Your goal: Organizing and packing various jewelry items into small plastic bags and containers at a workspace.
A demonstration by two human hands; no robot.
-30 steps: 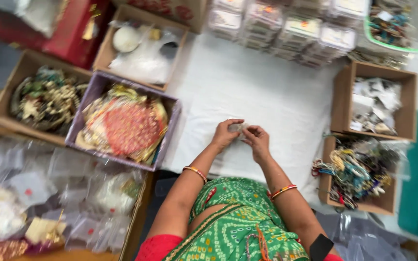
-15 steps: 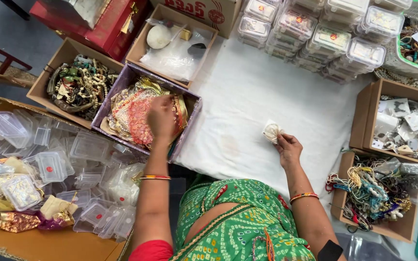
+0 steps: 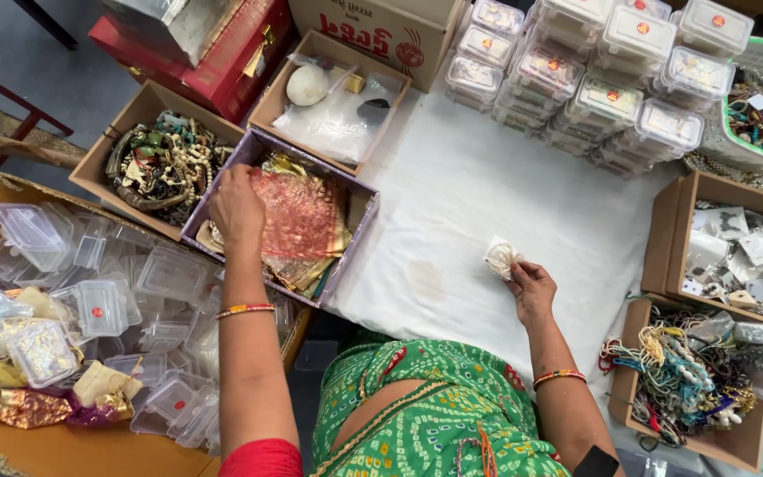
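Note:
My left hand (image 3: 237,205) reaches into a purple-edged box (image 3: 357,235) and grips a red-and-gold mesh pouch (image 3: 297,215) that lies on top of several similar pouches. My right hand (image 3: 531,287) rests on the white cloth (image 3: 487,190) and pinches a small pale bundle of beaded jewellery (image 3: 500,257) between its fingertips. Both wrists wear coloured bangles. A green patterned garment covers my lap at the bottom of the view.
A cardboard box of mixed jewellery (image 3: 162,162) sits left of the pouch box. A box with a plastic bag (image 3: 336,106) lies behind. Stacked clear lidded containers (image 3: 607,75) stand at the back. Empty clear containers (image 3: 103,305) fill the left tray. Boxes of necklaces (image 3: 695,382) sit right.
My hands, together over the cloth a second ago, have parted. The left hand moved into the pouch box and took hold of a pouch. The right hand stays on the cloth with the bundle.

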